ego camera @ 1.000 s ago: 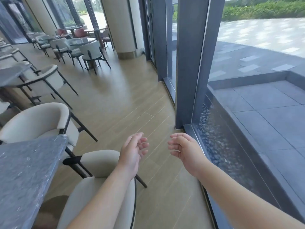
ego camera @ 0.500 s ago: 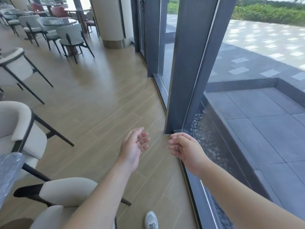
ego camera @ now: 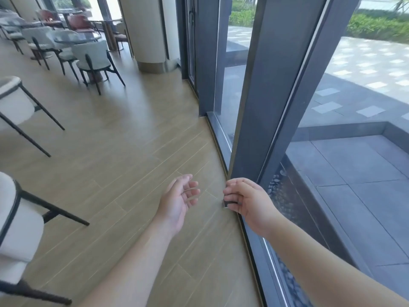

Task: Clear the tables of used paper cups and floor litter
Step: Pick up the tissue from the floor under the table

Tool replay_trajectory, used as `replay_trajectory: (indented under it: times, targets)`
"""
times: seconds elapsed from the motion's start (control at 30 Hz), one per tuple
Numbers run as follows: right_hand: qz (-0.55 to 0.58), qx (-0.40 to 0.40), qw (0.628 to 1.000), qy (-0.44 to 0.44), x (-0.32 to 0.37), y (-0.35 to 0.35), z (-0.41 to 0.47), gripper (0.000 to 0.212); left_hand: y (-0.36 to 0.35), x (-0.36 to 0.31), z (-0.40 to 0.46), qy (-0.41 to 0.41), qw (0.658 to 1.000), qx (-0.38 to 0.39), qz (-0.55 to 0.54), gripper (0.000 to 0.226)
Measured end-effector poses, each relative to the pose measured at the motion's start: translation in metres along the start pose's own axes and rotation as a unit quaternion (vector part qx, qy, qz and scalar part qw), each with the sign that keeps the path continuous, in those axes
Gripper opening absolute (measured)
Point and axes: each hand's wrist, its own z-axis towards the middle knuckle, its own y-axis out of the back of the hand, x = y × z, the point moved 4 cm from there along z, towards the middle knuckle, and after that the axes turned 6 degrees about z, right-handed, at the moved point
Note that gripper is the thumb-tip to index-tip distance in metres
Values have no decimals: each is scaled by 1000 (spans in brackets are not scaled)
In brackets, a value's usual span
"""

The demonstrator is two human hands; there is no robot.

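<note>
Paper cups and litter are nowhere in my sight; the wooden floor (ego camera: 124,151) ahead looks bare. My left hand (ego camera: 177,202) is loosely open and my right hand (ego camera: 245,200) half curled, both empty. Cups should be light and crushable, so I'd grip gently around the sides.

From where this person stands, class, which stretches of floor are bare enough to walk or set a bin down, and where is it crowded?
Bare: the wood floor between the near chairs on the left and the window frame on the right, running ahead to the column. Crowded: the far left, where chairs and tables cluster. Both hands are empty.
</note>
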Motion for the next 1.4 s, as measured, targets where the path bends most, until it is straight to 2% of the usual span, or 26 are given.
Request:
replay_trajectory:
  times: [0.2, 0.43, 0.7, 1.03, 1.13, 1.4]
  targets:
    - [15, 39, 999, -21, 12, -6, 99, 18, 2, -21, 73, -16, 998, -54, 20, 20]
    - [-4, 108, 992, -58, 55, -35, 210, 18, -7, -71, 150, -38, 988, -151, 19, 17]
    - [-12, 210, 975, -75, 75, -111, 295, 16, 34, -135, 188, -95, 967, -236, -2, 17]
    - [-52, 298, 946, -120, 31, -246, 372, 17, 158, -172, 234, -116, 938, -325, -42, 18]
    - [-70, 307, 941, -121, 20, -293, 404, 22, 204, -192, 271, -127, 934, -328, -59, 18]
    - [-94, 319, 937, -107, 0, -447, 487, 17, 337, -252, 343, -129, 931, -330, -84, 19]
